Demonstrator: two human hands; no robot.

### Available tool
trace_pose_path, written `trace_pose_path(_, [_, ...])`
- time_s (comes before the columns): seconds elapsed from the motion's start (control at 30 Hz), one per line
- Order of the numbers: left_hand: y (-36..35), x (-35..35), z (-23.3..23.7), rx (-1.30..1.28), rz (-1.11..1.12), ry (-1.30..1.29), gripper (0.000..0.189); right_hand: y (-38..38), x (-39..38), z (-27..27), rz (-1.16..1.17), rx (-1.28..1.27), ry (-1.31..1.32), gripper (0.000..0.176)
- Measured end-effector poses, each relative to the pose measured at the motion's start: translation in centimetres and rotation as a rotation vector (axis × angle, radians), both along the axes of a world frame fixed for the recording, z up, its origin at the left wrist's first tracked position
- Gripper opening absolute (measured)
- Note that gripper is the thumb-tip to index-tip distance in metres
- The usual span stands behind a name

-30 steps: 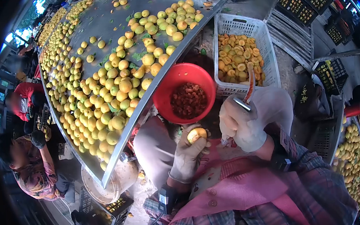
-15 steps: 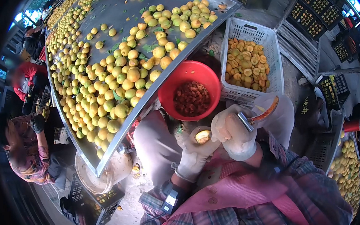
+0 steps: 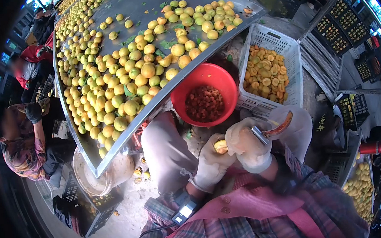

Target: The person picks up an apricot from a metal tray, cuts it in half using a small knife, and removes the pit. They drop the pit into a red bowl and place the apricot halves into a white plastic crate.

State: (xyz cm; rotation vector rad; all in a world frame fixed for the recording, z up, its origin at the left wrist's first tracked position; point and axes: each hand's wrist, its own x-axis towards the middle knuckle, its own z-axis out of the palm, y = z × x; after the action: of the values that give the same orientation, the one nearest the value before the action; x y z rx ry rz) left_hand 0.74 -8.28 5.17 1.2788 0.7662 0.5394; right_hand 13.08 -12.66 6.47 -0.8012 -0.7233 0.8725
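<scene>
My left hand (image 3: pixel 210 163), in a pale glove, is closed round an apricot (image 3: pixel 221 147) whose yellow side shows between the fingers. Pressed close against it, my gloved right hand (image 3: pixel 246 146) grips a tool with a metal collar (image 3: pixel 260 134) and a curved reddish-brown end (image 3: pixel 281 125) pointing up and right. The tool's other end is hidden by the fingers. Just beyond my hands sits a red bowl (image 3: pixel 230 86) holding brown pits (image 3: pixel 204 104). To its right stands a white plastic crate (image 3: pixel 292 60) with yellow apricot halves (image 3: pixel 266 74).
A metal sorting table (image 3: pixel 140 5) carries many whole apricots (image 3: pixel 115 89); its raised edge runs beside the bowl. A white bucket (image 3: pixel 122 168) stands under its corner. Another person (image 3: pixel 27 142) sits at left. Black crates (image 3: pixel 343 22) are stacked at right.
The view has shifted slightly, so table, bowl and crate appear a little to the right. Both hands stay together, with the apricot and tool still held.
</scene>
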Motion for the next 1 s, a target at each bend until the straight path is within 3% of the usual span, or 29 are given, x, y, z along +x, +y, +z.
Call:
trace_pose_path(0.07, [0.0, -0.1, 0.1, 0.035, 0.0, 0.027, 0.034, -0.2, 0.6, -0.6, -0.056, -0.09, -0.136, 0.025])
trace_pose_path(0.1, [0.1, -0.2, 0.2, 0.013, -0.027, 0.004, 0.035, -0.2, 1.8, -0.7, 0.16, -0.036, -0.124, 0.013])
trace_pose_path(0.13, [0.1, -0.3, 0.2, -0.009, -0.054, -0.018, 0.037, -0.2, 2.3, -0.8, 0.374, 0.019, -0.11, 0.028])
trace_pose_path(0.17, [0.2, -0.4, 0.0, -0.01, -0.055, -0.016, 0.037, -0.4, 2.2, -0.8, 0.373, 0.019, -0.108, 0.028])
trace_pose_path(0.23, [0.2, -0.5, -0.5, 0.041, -0.122, -0.077, 0.039, -1.1, 1.9, -0.8, 0.258, -0.391, -0.5, 0.022])
trace_pose_path(0.27, [0.4, -0.6, -0.4, 0.039, -0.124, -0.077, 0.039, -0.8, 1.5, 0.0, 0.256, -0.394, -0.499, 0.022])
trace_pose_path(0.3, [0.6, -0.8, -0.2, 0.029, -0.19, -0.076, 0.039, -0.1, 0.8, 1.5, 0.259, -0.294, -0.245, 0.012])
trace_pose_path(0.33, [0.7, -0.9, 0.0, 0.021, -0.255, -0.074, 0.04, 0.3, 0.5, 2.3, 0.259, -0.19, 0.008, 0.022])
trace_pose_path(0.43, [0.9, -0.8, -1.1, -0.018, -0.351, -0.176, 0.036, 0.1, 1.6, 0.3, 0.42, -0.079, 0.236, 0.012])
trace_pose_path(0.47, [1.2, -0.7, -0.2, -0.018, -0.353, -0.178, 0.036, 0.1, 1.7, 0.7, 0.418, -0.079, 0.234, 0.012])
trace_pose_path(0.53, [1.9, -0.4, 2.5, -0.354, -0.446, 0.188, 0.03, 0.4, 1.5, 1.9, 0.298, -0.111, 0.226, 0.018])
trace_pose_path(0.57, [1.7, -0.4, 2.3, -0.352, -0.448, 0.186, 0.03, 0.5, 1.4, 2.1, 0.297, -0.11, 0.224, 0.018])
trace_pose_path(0.63, [1.2, -0.4, 1.7, -0.636, -0.254, -0.293, 0.033, 0.8, 1.1, 2.4, 0.147, -0.086, 0.146, 0.028])
trace_pose_path(0.7, [1.2, -0.4, 1.4, -0.668, -0.234, -0.297, 0.037, 1.1, 0.8, 2.9, 0.092, -0.124, 0.185, 0.032])
trace_pose_path(0.77, [1.2, -0.7, 1.1, -0.732, -0.184, -0.3, 0.051, 1.4, 0.8, 2.3, -0.086, -0.209, -0.509, 0.035])
trace_pose_path(0.8, [1.1, -0.7, 0.8, -0.732, -0.181, -0.3, 0.051, 1.6, 0.5, 2.4, -0.083, -0.209, -0.509, 0.035])
trace_pose_path(0.87, [0.7, -0.4, 0.2, -0.508, -0.123, -0.077, 0.05, 1.8, -0.2, 3.2, -0.089, -0.363, -0.084, 0.032])
trace_pose_path(1.0, [0.2, -0.3, -0.1, -0.318, -0.118, -0.125, 0.046, 1.6, 0.1, 3.9, 0.022, -0.477, -0.196, 0.03])
